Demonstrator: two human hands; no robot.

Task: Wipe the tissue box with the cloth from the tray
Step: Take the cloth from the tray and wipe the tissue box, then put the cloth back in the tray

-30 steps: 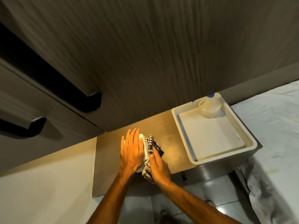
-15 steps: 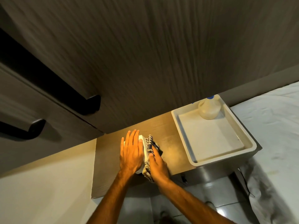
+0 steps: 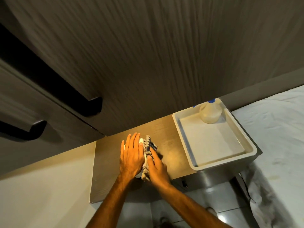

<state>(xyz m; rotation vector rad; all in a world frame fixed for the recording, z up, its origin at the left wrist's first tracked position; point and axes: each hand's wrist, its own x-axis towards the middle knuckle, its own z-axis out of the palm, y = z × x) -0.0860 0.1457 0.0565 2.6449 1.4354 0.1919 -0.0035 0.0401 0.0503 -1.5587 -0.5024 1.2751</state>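
The tissue box point(image 3: 141, 141) is almost fully covered: the left hand point(image 3: 131, 157) lies flat over its top, so only a white corner shows past the fingertips. The checked cloth point(image 3: 148, 149) hides its right side, and the right hand point(image 3: 157, 167) covers the near part of that cloth. The bottle point(image 3: 210, 113) at the far end of the tray point(image 3: 222, 163) has its blue top partly behind the wall panel's edge. Both forearms are cut by the near edge. Dark handles point(image 3: 92, 106) on the left are cut off and blurred
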